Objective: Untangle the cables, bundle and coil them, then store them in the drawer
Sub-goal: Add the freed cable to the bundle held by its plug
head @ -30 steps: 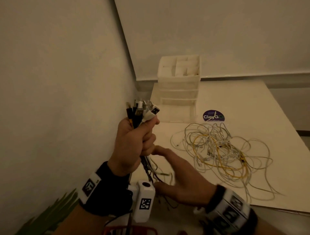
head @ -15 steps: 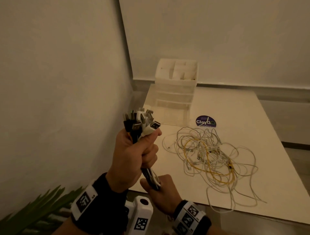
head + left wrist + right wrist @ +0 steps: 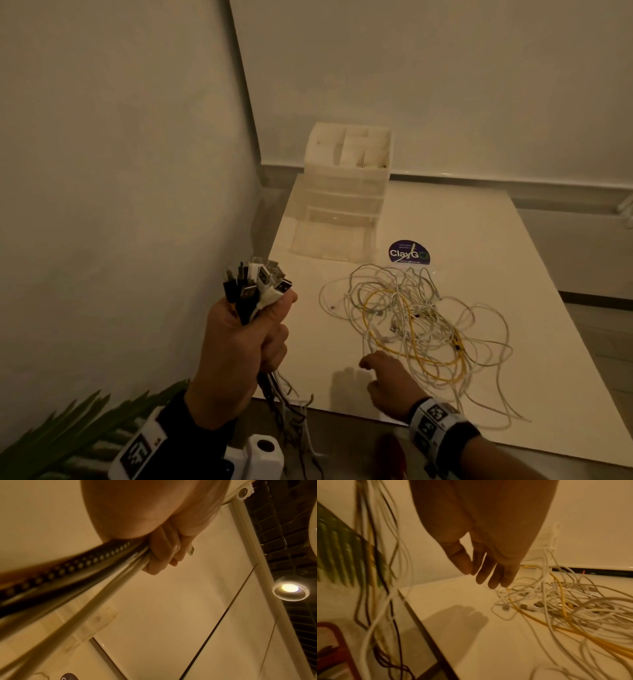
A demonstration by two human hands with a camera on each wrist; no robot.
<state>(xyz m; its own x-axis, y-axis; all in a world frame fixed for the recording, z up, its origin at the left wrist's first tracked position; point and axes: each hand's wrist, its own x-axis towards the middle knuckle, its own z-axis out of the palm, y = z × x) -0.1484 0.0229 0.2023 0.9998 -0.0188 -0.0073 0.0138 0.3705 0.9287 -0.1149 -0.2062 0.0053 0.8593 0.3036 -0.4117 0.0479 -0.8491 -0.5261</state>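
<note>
Left hand: our left hand (image 3: 239, 346) is raised near the wall, its fingers curled tight around a bundle of cables (image 3: 255, 287); the plugs, black and white, stand up above the fist, and the cords hang down below it, past the table edge.
Right hand: our right hand (image 3: 385, 375) is apart from the left one, low over the white table (image 3: 513, 274), fingers loose and nearly straight; it holds nothing, and its fingertips (image 3: 493, 584) are just beside the tangle.
Tangle: a loose heap of white cables with one yellow cable (image 3: 416, 329) lies on the table, right of our hands.
Sticker: a dark round sticker (image 3: 408, 253) is on the table behind the heap.
Drawer unit: a clear plastic drawer unit (image 3: 346, 181) stands at the far side by the wall, its lowest drawer (image 3: 329, 241) pulled out.
</note>
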